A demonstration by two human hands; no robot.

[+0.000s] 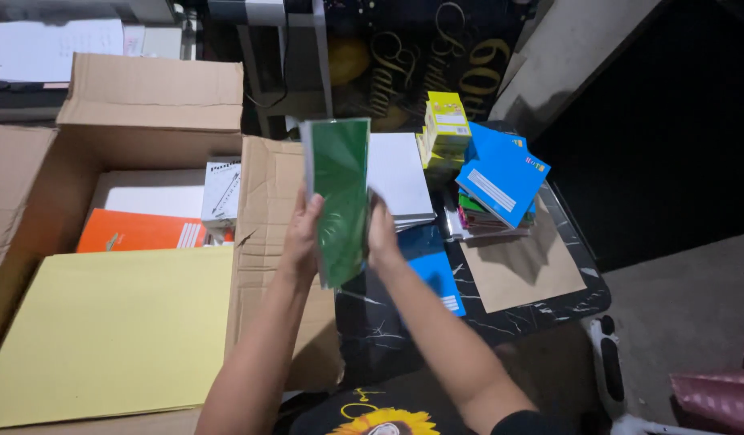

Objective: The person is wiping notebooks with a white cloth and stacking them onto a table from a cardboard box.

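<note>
**A:** What is closest to us?

**B:** Two bare arms reach up from the bottom. The left hand point(302, 234) and the right hand point(382, 235) both hold a green pack of paper point(337, 197). It looks shiny, like it is wrapped in plastic.

**A:** How do the hands hold it?

**B:** One hand is on each long side. The left fingers curl round the left edge. The right hand presses flat on the right edge. The pack stands up tall between them.

**A:** Where is the pack?

**B:** It is up in the air, over the left edge of the black marble table point(541, 310).

**A:** What is left of the table?

**B:** A big cardboard box point(150, 93), open at the top. It touches the table's left side. A big yellow sheet point(114, 330) lies at its near end. Behind that is an orange book point(134, 231), then white paper, and a small spiral notepad point(221, 189) standing by the box wall.

**A:** And on the table?

**B:** At the near part lies a blue notebook point(436, 278), under the right arm. Beside it, on the right, is a brown paper sheet point(525, 270). Farther back is a stack of white paper point(398, 177), just behind the green pack. Right of that is a pile of notebooks with blue ones on top point(501, 177). At the far end are small yellow boxes point(446, 121).
</note>
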